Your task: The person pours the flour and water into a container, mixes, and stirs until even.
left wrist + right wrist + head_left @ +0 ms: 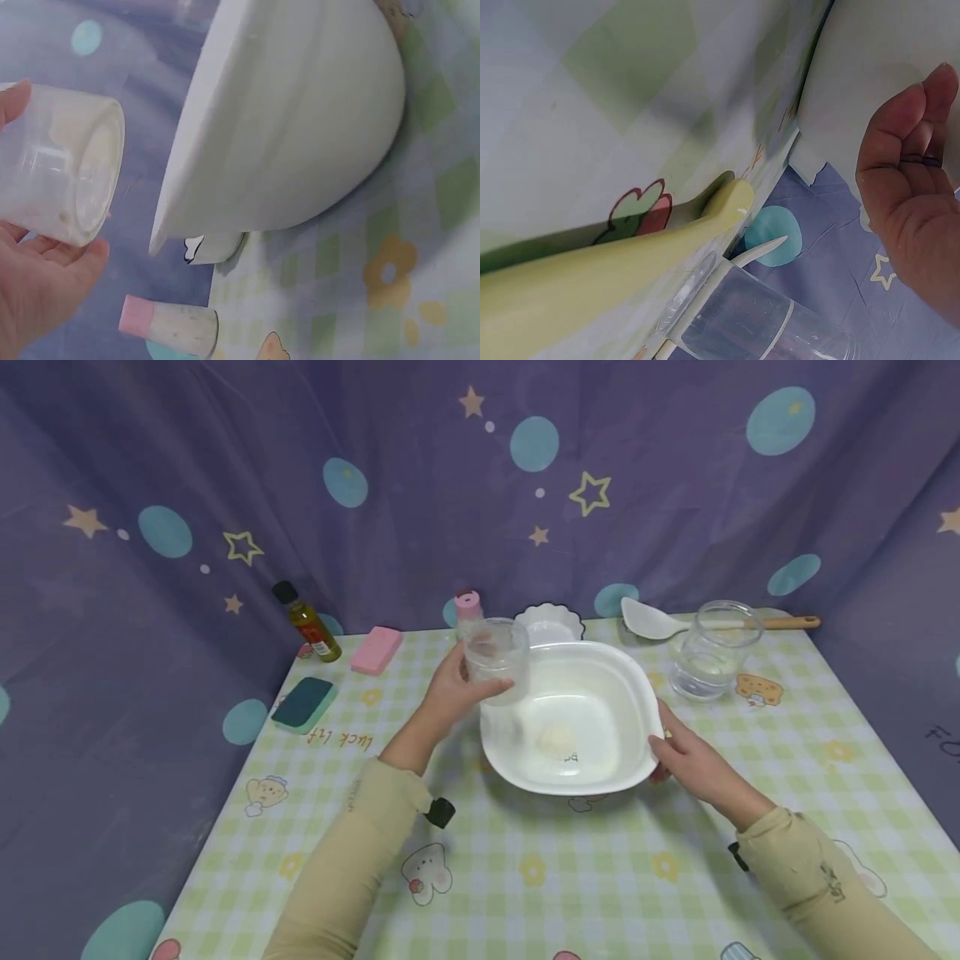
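My left hand (pixel 447 691) grips a clear cup (pixel 497 652) with cloudy, whitish walls, held above the left rim of a white basin (pixel 647 693). In the left wrist view the cup (pixel 60 157) lies between thumb and fingers, its round base toward the basin's outer wall (pixel 300 120). A pale whitish mound (pixel 557 740) sits on the basin's floor. My right hand (pixel 686 756) holds the basin's right rim, thumb on top and fingers underneath. From the right wrist, those fingers (pixel 901 127) show curled against the white wall.
Along the back stand an oil bottle (pixel 309 625), a pink sponge (pixel 377 651), a pink-capped shaker (pixel 468 605), a scalloped white dish (pixel 550 623), a wooden-handled white spatula (pixel 651 620) and a clear jug (pixel 708 664) with liquid. A green sponge (pixel 303 705) lies left; a yellow rod (pixel 630 262) lies near the right wrist.
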`<action>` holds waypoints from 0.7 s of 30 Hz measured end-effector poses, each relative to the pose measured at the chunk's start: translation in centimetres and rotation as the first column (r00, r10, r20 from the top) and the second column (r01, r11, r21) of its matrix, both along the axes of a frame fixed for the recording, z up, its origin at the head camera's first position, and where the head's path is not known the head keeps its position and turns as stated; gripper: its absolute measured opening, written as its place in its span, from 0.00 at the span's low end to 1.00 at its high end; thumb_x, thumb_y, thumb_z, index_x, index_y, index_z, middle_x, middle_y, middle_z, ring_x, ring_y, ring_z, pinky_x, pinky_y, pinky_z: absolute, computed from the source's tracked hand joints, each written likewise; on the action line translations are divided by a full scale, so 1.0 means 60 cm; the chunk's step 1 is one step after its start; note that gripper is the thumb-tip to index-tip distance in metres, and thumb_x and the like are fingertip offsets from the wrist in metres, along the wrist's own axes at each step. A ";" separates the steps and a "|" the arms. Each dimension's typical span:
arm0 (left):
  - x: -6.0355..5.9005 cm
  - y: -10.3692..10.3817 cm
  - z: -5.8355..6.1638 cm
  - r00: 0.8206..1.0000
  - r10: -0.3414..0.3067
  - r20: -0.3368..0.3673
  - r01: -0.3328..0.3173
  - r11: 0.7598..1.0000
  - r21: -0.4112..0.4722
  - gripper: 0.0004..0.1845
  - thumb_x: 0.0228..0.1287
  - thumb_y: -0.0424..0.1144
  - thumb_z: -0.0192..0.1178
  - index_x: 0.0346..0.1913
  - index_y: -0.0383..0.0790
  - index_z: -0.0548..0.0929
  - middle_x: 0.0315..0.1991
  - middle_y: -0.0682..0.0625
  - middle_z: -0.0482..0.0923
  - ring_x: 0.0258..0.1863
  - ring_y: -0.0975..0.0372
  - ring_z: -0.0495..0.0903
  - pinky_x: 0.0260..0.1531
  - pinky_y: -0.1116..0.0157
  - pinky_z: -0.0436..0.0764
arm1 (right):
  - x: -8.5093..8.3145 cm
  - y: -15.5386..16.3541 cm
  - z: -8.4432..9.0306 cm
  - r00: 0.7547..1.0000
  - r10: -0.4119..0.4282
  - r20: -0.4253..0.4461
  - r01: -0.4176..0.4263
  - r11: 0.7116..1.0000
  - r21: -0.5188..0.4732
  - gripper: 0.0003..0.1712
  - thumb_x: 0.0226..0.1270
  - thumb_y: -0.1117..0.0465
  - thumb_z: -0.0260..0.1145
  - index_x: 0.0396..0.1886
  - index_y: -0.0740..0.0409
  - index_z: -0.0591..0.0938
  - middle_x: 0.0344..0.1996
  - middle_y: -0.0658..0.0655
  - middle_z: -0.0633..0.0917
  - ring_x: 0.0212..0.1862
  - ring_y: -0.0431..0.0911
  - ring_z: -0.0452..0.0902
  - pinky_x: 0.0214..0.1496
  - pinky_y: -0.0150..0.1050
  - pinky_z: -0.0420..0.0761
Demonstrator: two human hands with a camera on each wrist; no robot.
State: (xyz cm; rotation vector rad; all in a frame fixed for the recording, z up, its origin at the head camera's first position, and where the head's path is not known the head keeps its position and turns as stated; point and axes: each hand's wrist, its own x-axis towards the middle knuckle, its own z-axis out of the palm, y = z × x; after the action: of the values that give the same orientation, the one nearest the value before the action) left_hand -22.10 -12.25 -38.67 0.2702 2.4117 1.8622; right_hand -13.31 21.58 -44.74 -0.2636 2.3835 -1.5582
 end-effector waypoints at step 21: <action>-0.016 -0.115 -0.013 0.977 0.212 -0.007 -0.209 0.970 0.124 0.46 0.53 0.29 0.71 0.73 0.38 0.56 0.67 0.41 0.63 0.66 0.53 0.63 0.66 0.57 0.60 | 0.002 0.002 0.001 1.000 0.018 -0.004 -0.018 1.000 -0.019 0.38 0.80 0.61 0.47 0.80 0.42 0.40 0.34 0.61 0.85 0.33 0.60 0.81 0.37 0.54 0.80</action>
State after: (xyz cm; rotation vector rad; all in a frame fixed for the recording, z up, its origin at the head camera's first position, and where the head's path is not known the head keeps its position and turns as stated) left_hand -23.05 -19.14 -39.48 0.0409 2.4274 2.1086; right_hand -13.19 21.70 -44.66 -0.2915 2.3631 -1.5743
